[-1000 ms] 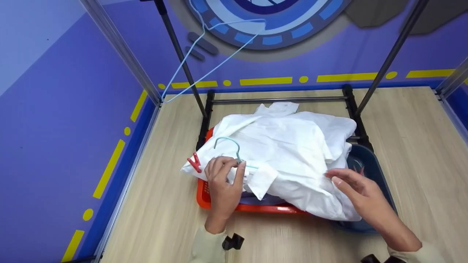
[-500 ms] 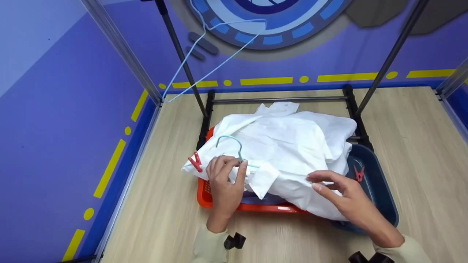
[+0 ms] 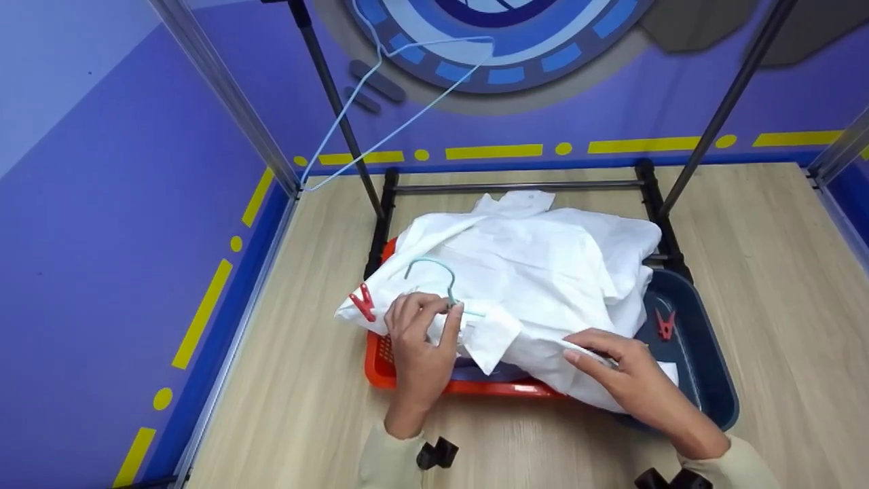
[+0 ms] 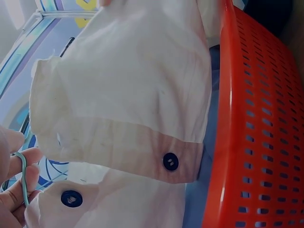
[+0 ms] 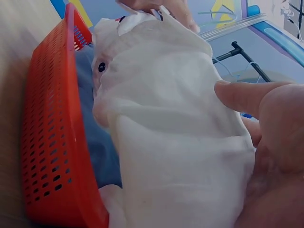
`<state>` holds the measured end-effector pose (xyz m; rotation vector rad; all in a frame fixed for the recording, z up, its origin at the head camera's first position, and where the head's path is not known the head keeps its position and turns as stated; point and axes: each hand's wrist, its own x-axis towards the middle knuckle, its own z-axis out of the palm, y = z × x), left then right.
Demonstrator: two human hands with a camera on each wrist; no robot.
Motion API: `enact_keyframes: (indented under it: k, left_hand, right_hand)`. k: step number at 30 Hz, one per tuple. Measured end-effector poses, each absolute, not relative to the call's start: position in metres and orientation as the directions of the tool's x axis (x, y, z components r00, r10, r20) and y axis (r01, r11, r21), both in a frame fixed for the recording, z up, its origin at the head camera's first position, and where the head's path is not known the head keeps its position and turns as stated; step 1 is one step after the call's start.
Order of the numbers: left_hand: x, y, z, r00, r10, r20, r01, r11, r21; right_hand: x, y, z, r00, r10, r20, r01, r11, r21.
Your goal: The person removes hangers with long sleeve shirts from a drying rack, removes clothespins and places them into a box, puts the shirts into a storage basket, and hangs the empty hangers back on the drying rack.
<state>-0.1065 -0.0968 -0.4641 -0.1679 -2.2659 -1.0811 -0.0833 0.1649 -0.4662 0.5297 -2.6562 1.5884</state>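
Note:
A white shirt (image 3: 516, 265) lies heaped over a red basket (image 3: 516, 389), its collar towards the front. My left hand (image 3: 422, 339) pinches a light-green wire hanger (image 3: 453, 280) at the base of its hook, by the collar; the hanger's lower part is hidden in the shirt. The hanger wire (image 4: 24, 183) also crosses my fingers in the left wrist view, near dark buttons on the shirt. My right hand (image 3: 628, 370) pinches the shirt's edge farther right, thumb in front and fingers behind the cloth. A red clothespin (image 3: 363, 302) lies on the shirt at the left.
At the right, a dark bin (image 3: 723, 380) holds another red clothespin (image 3: 666, 325). Bluish cloth (image 5: 95, 142) lies in the basket under the shirt. A black rack frame (image 3: 713, 115) stands behind, and a light-blue hanger (image 3: 421, 112) hangs at upper left.
My right hand has moved left and slightly down from the shirt's right side and now grips its edge, uncovering the clothespin in the bin. My left hand and the hanger have shifted slightly right.

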Motion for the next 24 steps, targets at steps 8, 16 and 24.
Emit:
enact_keyframes:
  k: [8, 16, 24]
  left_hand:
    - [-0.104, -0.097, -0.464, -0.799, -0.13, 0.587, 0.378, 0.649, 0.66]
    - [-0.102, -0.1, -0.465, -0.806, -0.071, 0.588, 0.416, 0.639, 0.647]
    - [-0.101, -0.101, -0.464, -0.824, -0.057, 0.563, 0.397, 0.65, 0.648]
  right_hand:
    - [-0.085, 0.163, -0.475, -0.914, -0.339, 0.224, -0.353, 0.39, -0.85]
    - [-0.083, 0.162, -0.479, -0.899, -0.329, 0.289, -0.383, 0.274, -0.882]
    - [-0.082, 0.162, -0.477, -0.903, -0.308, 0.299, -0.381, 0.258, -0.888]
